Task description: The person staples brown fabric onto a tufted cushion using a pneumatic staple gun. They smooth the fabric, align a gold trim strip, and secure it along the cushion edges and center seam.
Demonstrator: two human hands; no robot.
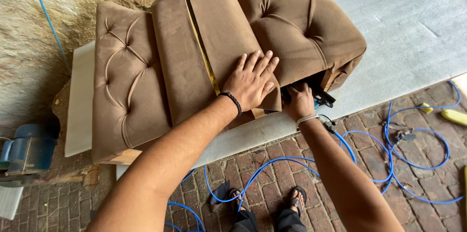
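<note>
A brown tufted upholstered piece lies on a white padded sheet. Two brown fabric strips run across its middle with a yellow band between them. My left hand presses flat, fingers spread, on the right strip near its lower end; a black band sits on that wrist. My right hand is shut on a black pneumatic stapler at the lower edge of the piece, below the fabric. The stapler is mostly hidden by the hand.
A blue air hose coils over the brick floor at the right and below. A blue motor sits at the left edge. Yellow objects lie at far right. My sandalled feet show at the bottom.
</note>
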